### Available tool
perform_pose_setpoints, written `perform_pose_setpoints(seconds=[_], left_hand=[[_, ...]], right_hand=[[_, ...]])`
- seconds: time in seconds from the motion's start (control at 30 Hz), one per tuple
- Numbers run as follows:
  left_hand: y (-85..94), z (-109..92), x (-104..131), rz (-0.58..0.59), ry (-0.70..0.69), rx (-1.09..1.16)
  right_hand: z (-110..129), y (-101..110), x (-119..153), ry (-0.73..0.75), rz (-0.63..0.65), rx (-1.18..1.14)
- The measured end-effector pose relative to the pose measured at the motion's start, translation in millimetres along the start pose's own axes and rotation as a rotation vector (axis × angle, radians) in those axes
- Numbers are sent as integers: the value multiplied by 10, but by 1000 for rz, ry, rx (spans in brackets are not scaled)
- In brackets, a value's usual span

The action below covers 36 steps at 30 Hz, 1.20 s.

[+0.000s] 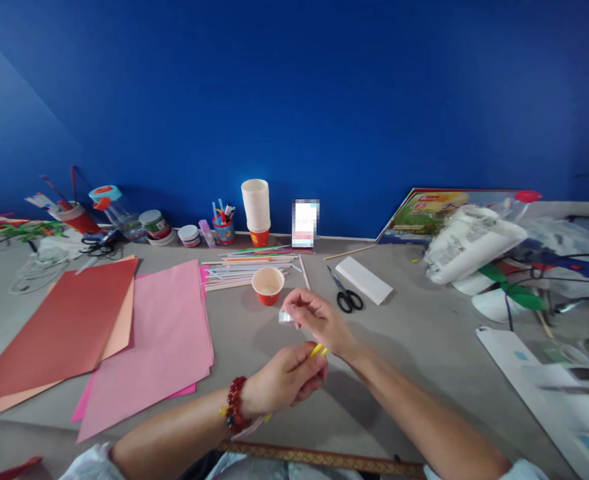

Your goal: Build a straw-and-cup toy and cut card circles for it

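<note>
My left hand [287, 377], with a red bead bracelet [235, 403] at its wrist, is closed around thin yellow straws [318, 350]. Their ends poke out past the thumb, and a bit of yellow shows below the palm. Just above it, my right hand [319, 319] pinches a small piece of clear film [286, 318] that looks like tape. A red and white paper cup [268, 287] stands upright beyond the right fingers. Black-handled scissors [347, 300] and a folded white paper strip [364, 280] lie to the right of the cup.
Pale straws [244, 270] lie behind the cup, near stacked paper cups [256, 207] and a phone [305, 223]. Pink sheets [159, 333] and red sheets [69, 327] cover the left side. Plastic-wrapped items [474, 243] and a white board [529, 393] crowd the right.
</note>
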<state>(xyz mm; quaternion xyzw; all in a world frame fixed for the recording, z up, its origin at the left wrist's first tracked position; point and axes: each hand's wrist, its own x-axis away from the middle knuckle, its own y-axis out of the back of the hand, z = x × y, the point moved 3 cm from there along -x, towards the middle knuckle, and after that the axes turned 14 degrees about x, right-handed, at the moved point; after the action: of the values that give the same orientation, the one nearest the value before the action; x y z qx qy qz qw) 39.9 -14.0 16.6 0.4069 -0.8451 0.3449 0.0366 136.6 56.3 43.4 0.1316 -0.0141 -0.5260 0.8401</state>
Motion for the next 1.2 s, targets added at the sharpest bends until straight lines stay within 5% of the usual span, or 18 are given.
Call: perform_pose_setpoints(seconds=[0.17, 0.4, 1.2], left_hand=[[112, -179, -42, -8, -126, 88], [215, -257, -99, -98, -259, 216], [210, -127, -113, -123, -311, 364]], right_hand=[[-55, 307, -73, -13, -271, -37], [-29, 457, 74, 38, -233, 326], [55, 313, 240, -8, -151, 394]])
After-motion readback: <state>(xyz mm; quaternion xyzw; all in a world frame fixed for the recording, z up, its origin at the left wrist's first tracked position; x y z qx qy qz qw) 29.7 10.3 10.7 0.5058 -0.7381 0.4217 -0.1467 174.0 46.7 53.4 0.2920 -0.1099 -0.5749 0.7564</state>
